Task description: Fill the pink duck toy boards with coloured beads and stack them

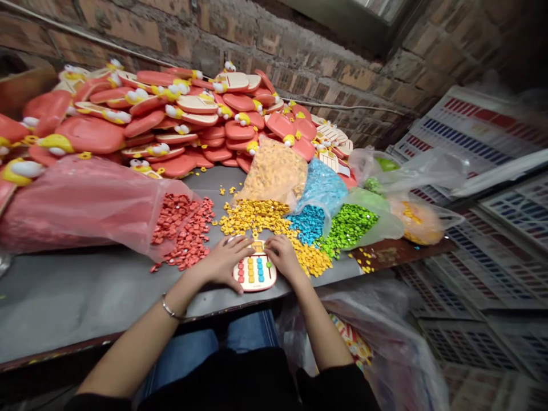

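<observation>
A cream toy board (256, 282) with a red rim lies flat near the table's front edge. Columns of red, yellow and blue pieces fill its slots, and one green piece (269, 264) sits in the right slot. My left hand (225, 261) grips the board's left side, thumb by the lower edge and fingers over the top. At the upper right of the board, my right hand (282, 254) has its fingers bent together; whatever is between the fingertips is hidden. Loose yellow pieces (314, 260) lie right beside this hand, and red pieces (188, 237) lie left of the board.
Behind the board, bags spill yellow, blue (309, 222) and green pieces (350, 225). A large pink bag (85, 205) lies at the left. Red toy boards with duck-like heads (145, 123) are heaped against the brick wall. Crates (471, 137) stand at the right.
</observation>
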Demonstrator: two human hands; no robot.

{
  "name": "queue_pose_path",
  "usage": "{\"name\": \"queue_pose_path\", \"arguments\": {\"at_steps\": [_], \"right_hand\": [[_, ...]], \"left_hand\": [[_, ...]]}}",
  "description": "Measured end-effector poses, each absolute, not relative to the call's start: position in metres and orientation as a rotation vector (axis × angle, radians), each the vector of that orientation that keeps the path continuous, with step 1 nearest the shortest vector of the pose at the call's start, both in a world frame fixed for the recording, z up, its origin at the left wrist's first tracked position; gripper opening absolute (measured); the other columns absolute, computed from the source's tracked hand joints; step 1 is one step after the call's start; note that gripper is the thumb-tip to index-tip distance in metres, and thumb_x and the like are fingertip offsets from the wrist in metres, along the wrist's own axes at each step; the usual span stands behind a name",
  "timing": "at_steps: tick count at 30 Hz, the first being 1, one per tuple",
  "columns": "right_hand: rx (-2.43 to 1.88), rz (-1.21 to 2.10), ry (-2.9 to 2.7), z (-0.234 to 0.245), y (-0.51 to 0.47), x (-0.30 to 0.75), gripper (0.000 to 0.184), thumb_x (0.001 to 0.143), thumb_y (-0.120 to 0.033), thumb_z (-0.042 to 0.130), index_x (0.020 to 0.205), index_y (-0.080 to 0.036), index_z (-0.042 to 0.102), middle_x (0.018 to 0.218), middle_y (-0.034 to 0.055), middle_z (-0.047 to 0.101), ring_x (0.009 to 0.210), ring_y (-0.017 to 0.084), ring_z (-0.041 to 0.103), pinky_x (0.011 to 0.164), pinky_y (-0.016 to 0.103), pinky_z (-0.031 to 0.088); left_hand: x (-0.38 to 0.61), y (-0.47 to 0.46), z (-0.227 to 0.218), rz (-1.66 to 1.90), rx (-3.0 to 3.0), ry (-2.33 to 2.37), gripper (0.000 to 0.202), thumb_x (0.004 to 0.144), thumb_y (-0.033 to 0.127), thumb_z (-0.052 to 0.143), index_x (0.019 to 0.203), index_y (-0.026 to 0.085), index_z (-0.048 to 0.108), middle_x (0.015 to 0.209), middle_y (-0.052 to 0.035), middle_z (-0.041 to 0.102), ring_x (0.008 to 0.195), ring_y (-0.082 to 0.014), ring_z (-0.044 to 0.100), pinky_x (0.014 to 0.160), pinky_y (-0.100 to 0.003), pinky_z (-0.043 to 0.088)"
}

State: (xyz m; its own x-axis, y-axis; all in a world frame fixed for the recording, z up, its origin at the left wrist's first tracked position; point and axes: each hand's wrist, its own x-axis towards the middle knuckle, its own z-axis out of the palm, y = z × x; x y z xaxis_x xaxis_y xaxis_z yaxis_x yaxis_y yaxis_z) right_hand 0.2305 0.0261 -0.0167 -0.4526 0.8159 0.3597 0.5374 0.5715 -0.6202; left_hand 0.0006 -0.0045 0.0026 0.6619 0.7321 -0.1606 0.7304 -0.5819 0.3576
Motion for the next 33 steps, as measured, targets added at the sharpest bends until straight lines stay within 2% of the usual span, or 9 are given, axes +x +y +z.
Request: {"name": "queue_pose_path", "arguments": {"at_steps": [4,6,9,12,15,18,25,29,33], "right_hand": [[-0.995,0.787,-2.217,-0.002,0.013,0.259,0.010,0.088,-0.026,0.062,0.081,-0.022,0.068,0.084,0.0035,0.070,0.086,0.020,0.062,0.082,0.036,0.048],[-1.132,0.672,-2.000,-0.001,0.015,0.286,0.014,0.089,-0.030,0.059,0.083,-0.021,0.068,0.087,0.0046,0.071,0.085,0.020,0.063,0.079,0.034,0.049],[-1.451,0.289,-1.620,-0.009,0.029,0.335,0.019,0.087,-0.033,0.054,0.081,-0.019,0.066,0.085,0.0075,0.069,0.081,0.022,0.061,0.072,0.034,0.048],[-1.694,0.065,-1.598,-0.022,0.052,0.374,0.017,0.082,-0.028,0.053,0.081,-0.016,0.066,0.084,0.0104,0.066,0.079,0.024,0.058,0.075,0.037,0.046],[-1.817,-0.025,-1.732,-0.033,0.071,0.390,0.017,0.076,-0.017,0.052,0.085,-0.014,0.067,0.089,0.0139,0.065,0.085,0.026,0.055,0.081,0.040,0.044],[-1.840,-0.062,-1.766,-0.040,0.081,0.391,0.020,0.074,-0.010,0.047,0.082,-0.014,0.066,0.084,0.0126,0.064,0.081,0.025,0.054,0.079,0.038,0.043],[-1.679,-0.103,-1.567,-0.032,0.069,0.387,0.021,0.082,-0.026,0.050,0.092,-0.015,0.065,0.091,0.0119,0.066,0.079,0.023,0.058,0.075,0.038,0.048],[-1.441,0.003,-1.464,-0.014,0.046,0.351,0.020,0.086,-0.030,0.054,0.095,-0.017,0.066,0.099,0.0119,0.066,0.089,0.024,0.061,0.073,0.036,0.051],[-1.225,0.411,-1.669,-0.004,0.029,0.289,0.015,0.088,-0.028,0.057,0.097,-0.022,0.068,0.101,0.0089,0.069,0.097,0.023,0.063,0.078,0.036,0.052]], "left_hand": [[-0.001,-0.004,0.000,0.015,2.489,1.172,0.103,0.063,0.077,0.064,0.148,0.029,0.032,0.160,-0.0077,0.018,0.146,-0.0350,0.013,0.114,-0.052,0.011],[-0.001,-0.004,-0.002,0.006,2.496,1.173,0.102,0.063,0.077,0.064,0.147,0.027,0.033,0.160,-0.0083,0.017,0.146,-0.0354,0.013,0.114,-0.051,0.011],[-0.001,-0.003,-0.002,-0.006,2.503,1.163,0.102,0.064,0.077,0.064,0.147,0.026,0.034,0.160,-0.0093,0.017,0.146,-0.0363,0.013,0.114,-0.051,0.011],[-0.001,-0.003,-0.001,-0.009,2.496,1.160,0.103,0.063,0.077,0.064,0.147,0.025,0.034,0.160,-0.0105,0.017,0.145,-0.0379,0.014,0.114,-0.053,0.011],[0.000,-0.003,-0.001,-0.001,2.493,1.153,0.103,0.062,0.078,0.064,0.146,0.026,0.035,0.160,-0.0101,0.017,0.145,-0.0383,0.015,0.113,-0.055,0.011],[-0.001,-0.003,-0.002,0.015,2.492,1.148,0.102,0.063,0.078,0.064,0.146,0.026,0.035,0.160,-0.0103,0.018,0.145,-0.0381,0.015,0.113,-0.054,0.011],[-0.001,-0.004,-0.004,0.049,2.494,1.143,0.103,0.062,0.078,0.065,0.146,0.026,0.034,0.159,-0.0097,0.019,0.145,-0.0367,0.014,0.115,-0.053,0.008],[-0.001,-0.005,-0.004,0.068,2.493,1.144,0.102,0.063,0.077,0.066,0.146,0.027,0.034,0.159,-0.0095,0.019,0.145,-0.0367,0.013,0.115,-0.053,0.006],[0.000,-0.005,-0.004,0.055,2.479,1.147,0.103,0.062,0.076,0.067,0.146,0.028,0.033,0.160,-0.0085,0.017,0.146,-0.0362,0.012,0.115,-0.054,0.006]]}}
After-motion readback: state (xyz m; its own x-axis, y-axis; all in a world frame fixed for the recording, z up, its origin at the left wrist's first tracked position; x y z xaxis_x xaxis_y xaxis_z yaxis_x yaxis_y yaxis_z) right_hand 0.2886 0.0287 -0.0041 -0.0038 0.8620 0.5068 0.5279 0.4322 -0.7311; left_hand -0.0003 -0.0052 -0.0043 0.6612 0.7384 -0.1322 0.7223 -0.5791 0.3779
